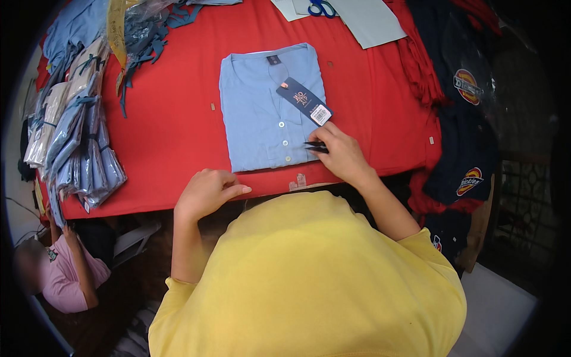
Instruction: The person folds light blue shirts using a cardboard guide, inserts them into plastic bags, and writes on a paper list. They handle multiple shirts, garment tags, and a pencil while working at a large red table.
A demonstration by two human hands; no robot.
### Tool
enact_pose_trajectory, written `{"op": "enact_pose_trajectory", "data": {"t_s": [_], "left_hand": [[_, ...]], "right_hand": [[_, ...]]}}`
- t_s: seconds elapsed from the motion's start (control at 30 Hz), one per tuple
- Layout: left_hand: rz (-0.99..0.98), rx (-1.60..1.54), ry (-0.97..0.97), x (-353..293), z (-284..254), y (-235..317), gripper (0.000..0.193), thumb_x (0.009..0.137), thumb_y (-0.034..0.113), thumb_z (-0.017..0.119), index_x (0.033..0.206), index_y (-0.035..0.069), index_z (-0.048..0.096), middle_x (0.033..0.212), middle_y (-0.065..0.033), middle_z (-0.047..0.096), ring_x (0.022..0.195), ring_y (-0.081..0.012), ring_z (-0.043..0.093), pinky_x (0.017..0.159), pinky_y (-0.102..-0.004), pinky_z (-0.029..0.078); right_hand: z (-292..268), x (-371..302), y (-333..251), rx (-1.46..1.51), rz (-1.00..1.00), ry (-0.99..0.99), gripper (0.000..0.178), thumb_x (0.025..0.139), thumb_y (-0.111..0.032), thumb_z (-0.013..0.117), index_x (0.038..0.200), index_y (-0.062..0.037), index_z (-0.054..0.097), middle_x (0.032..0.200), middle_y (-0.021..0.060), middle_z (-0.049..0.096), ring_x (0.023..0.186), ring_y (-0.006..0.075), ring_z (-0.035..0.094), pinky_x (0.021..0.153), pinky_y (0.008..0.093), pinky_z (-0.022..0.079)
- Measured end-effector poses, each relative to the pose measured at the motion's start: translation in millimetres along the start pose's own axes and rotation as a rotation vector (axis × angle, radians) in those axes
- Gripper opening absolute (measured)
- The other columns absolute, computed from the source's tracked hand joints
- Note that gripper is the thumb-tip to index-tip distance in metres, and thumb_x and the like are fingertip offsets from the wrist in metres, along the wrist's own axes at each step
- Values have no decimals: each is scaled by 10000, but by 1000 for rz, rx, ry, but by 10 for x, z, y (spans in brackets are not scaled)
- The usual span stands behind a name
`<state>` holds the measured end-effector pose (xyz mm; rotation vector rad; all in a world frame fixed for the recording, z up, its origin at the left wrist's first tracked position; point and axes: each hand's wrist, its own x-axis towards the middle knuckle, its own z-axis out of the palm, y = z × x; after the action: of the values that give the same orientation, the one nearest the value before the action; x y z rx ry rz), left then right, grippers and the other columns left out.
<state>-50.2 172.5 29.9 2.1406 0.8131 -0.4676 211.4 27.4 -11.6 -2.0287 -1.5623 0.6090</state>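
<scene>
A folded light-blue shirt [253, 113] with a buttoned front lies flat on the red-covered table. A dark hang tag [303, 98] with a white barcode sticker rests on its right side, attached by a thin string near the neck. My right hand [342, 153] is at the shirt's lower right edge, closed round small black thread snips [317, 147] whose two points face left over the shirt. My left hand [208, 189] rests on the table's front edge, lower left of the shirt, with its thumb apart and nothing in it.
Bundles of bagged garments [89, 154] are piled at the left edge, with tied blue fabric strips behind. Blue-handled scissors [321, 8] and pale paper sheets [372, 24] lie at the far side. Dark cloth with patches [455, 137] hangs at right. A person in pink [74, 273] is at lower left.
</scene>
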Motion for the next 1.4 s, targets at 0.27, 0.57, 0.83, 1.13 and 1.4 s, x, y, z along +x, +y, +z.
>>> {"op": "enact_pose_trajectory", "data": {"t_s": [0.27, 0.57, 0.83, 1.13, 1.4], "left_hand": [[450, -50, 595, 399, 538, 393, 134, 775, 101, 711, 812, 28, 605, 817, -88, 578, 718, -277, 588, 597, -370, 486], [268, 140, 756, 354, 612, -11, 430, 654, 107, 797, 1022, 80, 575, 1043, -111, 516, 968, -298, 497, 824, -404, 401], [476, 175, 810, 396, 673, -112, 158, 736, 92, 716, 838, 80, 596, 838, -56, 553, 815, -253, 525, 750, -380, 405], [190, -209, 701, 34, 687, -132, 122, 783, 134, 719, 770, 50, 633, 755, -98, 615, 717, -282, 606, 666, -378, 467], [-372, -407, -18, -777, 897, -378, 498, 835, 499, 629, 1112, 88, 682, 1048, -119, 693, 1003, -279, 649, 918, -349, 492]], "right_hand": [[59, -36, 106, 222, 68, 57, 149, 802, -64, 678, 902, 12, 598, 916, 135, 590, 817, 311, 608, 682, 372, 473], [-568, -456, 111, -254, 277, -658, 324, 803, -319, 693, 907, -14, 668, 836, 159, 644, 855, 322, 629, 771, 426, 480], [-634, 172, 700, -4, 157, 89, 367, 821, -167, 666, 1128, 1, 555, 1076, 188, 566, 994, 337, 576, 837, 404, 467], [-452, 2555, 641, -293, -149, 417, 445, 850, -202, 647, 1214, 37, 553, 1049, 229, 587, 990, 379, 560, 858, 444, 457], [-235, 3377, 348, -719, -57, 330, 316, 804, -229, 665, 1063, -50, 639, 1102, 168, 563, 1012, 361, 571, 838, 489, 473]]}}
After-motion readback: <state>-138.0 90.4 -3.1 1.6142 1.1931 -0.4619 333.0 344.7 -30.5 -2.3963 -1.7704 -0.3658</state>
